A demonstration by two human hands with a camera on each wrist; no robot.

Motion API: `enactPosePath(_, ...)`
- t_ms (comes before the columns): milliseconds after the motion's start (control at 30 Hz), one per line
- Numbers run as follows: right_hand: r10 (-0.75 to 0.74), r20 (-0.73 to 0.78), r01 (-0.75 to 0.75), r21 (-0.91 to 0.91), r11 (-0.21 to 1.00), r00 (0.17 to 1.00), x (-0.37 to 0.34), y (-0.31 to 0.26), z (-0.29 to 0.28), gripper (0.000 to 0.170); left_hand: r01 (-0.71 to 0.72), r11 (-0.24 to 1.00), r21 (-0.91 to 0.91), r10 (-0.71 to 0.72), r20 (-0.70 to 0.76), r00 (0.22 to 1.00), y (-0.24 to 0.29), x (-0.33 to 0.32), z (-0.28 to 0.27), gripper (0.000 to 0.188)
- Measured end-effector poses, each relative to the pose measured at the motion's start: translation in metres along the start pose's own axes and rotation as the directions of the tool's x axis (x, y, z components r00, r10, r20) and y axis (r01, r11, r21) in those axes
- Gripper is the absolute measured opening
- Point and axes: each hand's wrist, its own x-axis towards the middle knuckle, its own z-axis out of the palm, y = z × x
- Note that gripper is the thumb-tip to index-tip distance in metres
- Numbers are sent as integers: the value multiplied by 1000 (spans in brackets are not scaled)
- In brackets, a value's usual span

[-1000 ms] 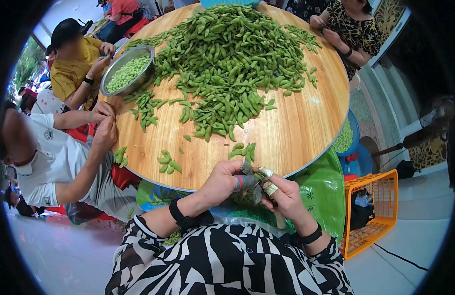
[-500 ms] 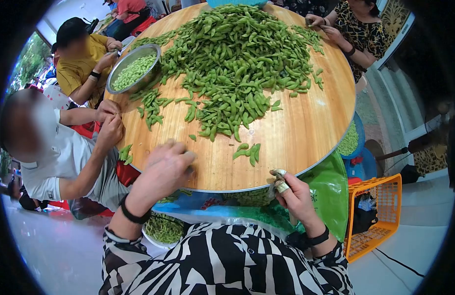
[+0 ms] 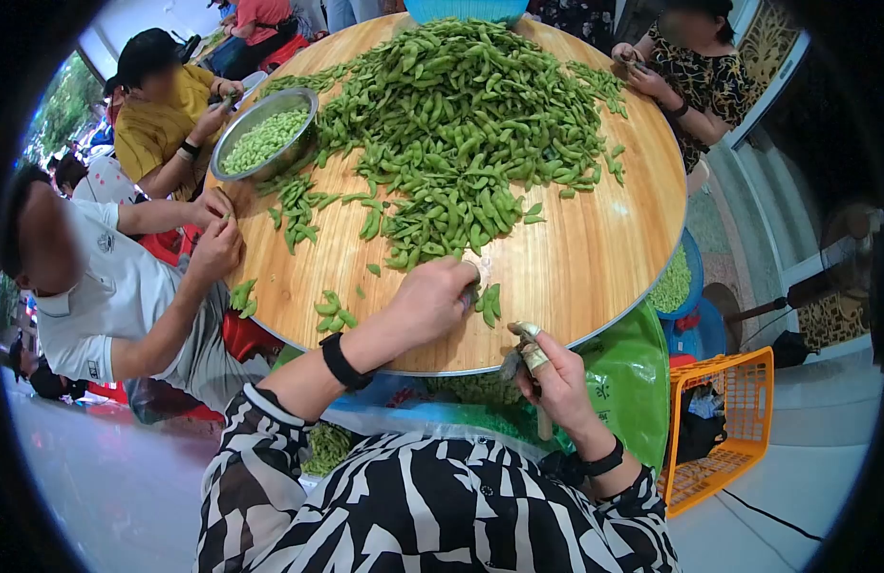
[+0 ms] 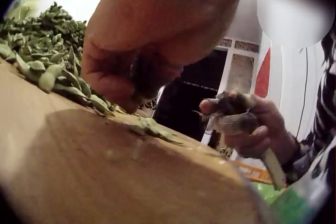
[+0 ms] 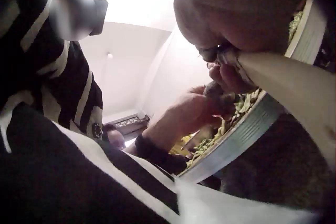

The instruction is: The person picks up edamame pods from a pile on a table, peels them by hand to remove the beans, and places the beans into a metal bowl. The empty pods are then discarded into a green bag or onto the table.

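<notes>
My left hand point(image 3: 437, 296) reaches onto the round table, fingers bent down beside a few green pods point(image 3: 489, 304). In the left wrist view the hand point(image 4: 152, 40) hangs over the wood near some pods point(image 4: 155, 129); the dark-covered fingertips hide whether a pod is between them. Over the near edge, my right hand point(image 3: 554, 382) curls round a pale strip point(image 3: 544, 425) that sticks out below the palm. Pale wraps point(image 3: 530, 353) cover some of its fingers. The strip point(image 5: 283, 74) looks long in the right wrist view.
A large heap of pods point(image 3: 461, 124) covers the table's middle. Left of it stands a metal bowl of shelled beans point(image 3: 267, 138). Loose pods point(image 3: 334, 313) lie near the front edge. People sit around the table point(image 3: 595, 258); an orange crate point(image 3: 719, 430) stands at right.
My left hand came away from my right hand, swung left over the table, then moved right to the pods near the front. The right hand has stayed near the edge.
</notes>
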Motion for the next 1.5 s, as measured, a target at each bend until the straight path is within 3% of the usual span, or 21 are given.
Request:
enactPosePath(33, -11, -38, 13, 55, 998, 999, 0, 1, 1, 38, -9, 1000, 3, 9, 3, 1000, 1, 1, -2, 21)
enactPosePath(67, -11, -45, 14, 58, 998, 999, 1, -2, 2, 38, 148, 953, -263, -134, 71, 988, 4, 0, -5, 17)
enactPosePath(100, -22, -36, 25, 90, 996, 999, 3, -7, 1, 39, 306, 813, -495, -254, 171, 952, 9, -1, -9, 14)
enactPosePath(133, -37, -25, 39, 121, 992, 999, 5, -10, 2, 40, 302, 816, -494, -250, 169, 953, 19, -2, -15, 14)
enactPosePath(200, -72, -26, 75, 136, 988, 997, 9, -10, 5, 41, 470, 431, -770, -281, 381, 881, 40, -7, -21, 15)
enactPosePath(600, -134, 34, 130, 88, 988, 990, 9, -10, 14, 43, 347, 355, -868, -240, 273, 931, 44, -20, -5, 19)
enactPosePath(667, -131, 32, 123, 180, 976, 991, 9, -10, 14, 42, 332, 342, -879, -233, 263, 936, 47, -22, -5, 19)
enactPosePath(767, -130, 30, 121, 203, 972, 991, 10, -10, 14, 40, 288, 412, -864, -256, 194, 947, 49, -24, -6, 18)
enactPosePath(833, -116, 11, 111, 208, 972, 993, 11, -10, 16, 38, 165, 683, -711, -197, 38, 980, 49, -27, -8, 16)
enactPosePath(967, -101, -32, 104, 145, 984, 994, 12, -11, 17, 35, 159, 737, -657, -199, 15, 980, 44, -27, -2, 15)
enactPosePath(1033, -100, -42, 106, 146, 984, 994, 10, -12, 16, 34, 253, 310, -916, -248, 179, 952, 45, -25, -1, 14)
enactPosePath(1067, -107, -49, 113, 150, 982, 993, 10, -13, 16, 34, 254, 309, -916, -247, 180, 952, 44, -25, -3, 14)
enactPosePath(1133, -124, -31, 127, 107, 986, 992, 9, -11, 13, 35, 402, 124, -907, -223, 369, 902, 43, -24, -7, 13)
enactPosePath(1167, -141, -13, 141, 65, 988, 990, 8, -10, 10, 36, 403, 123, -907, -224, 370, 902, 42, -23, -6, 13)
enactPosePath(1200, -139, -13, 140, 65, 988, 990, 11, -6, 7, 36, 468, -35, -883, -207, 464, 861, 41, -22, -5, 12)
enactPosePath(1233, -445, 26, 436, -255, 863, 895, 17, 0, 3, 37, 521, -192, -831, -175, 552, 815, 40, -23, -4, 11)
enactPosePath(1267, -677, 164, 647, -519, 559, 717, 20, 4, 0, 38, 521, -195, -831, -176, 552, 815, 42, -24, -2, 11)
enactPosePath(1333, -630, 137, 602, -500, 623, 765, 11, 11, -2, 39, 633, 2, -774, -260, 611, 748, 48, -25, 4, 9)
enactPosePath(1400, -471, 57, 443, -454, 773, 880, 1, 12, -3, 35, 635, 85, -768, -263, 597, 758, 58, -28, 10, 9)
enactPosePath(1433, -469, 57, 442, -453, 775, 881, -2, 14, -3, 35, 632, 170, -756, -263, 583, 768, 63, -30, 12, 8)
enactPosePath(1500, -388, -23, 343, -423, 839, 921, -6, 17, -3, 30, 615, 208, -760, -260, 563, 784, 64, -34, 15, 8)
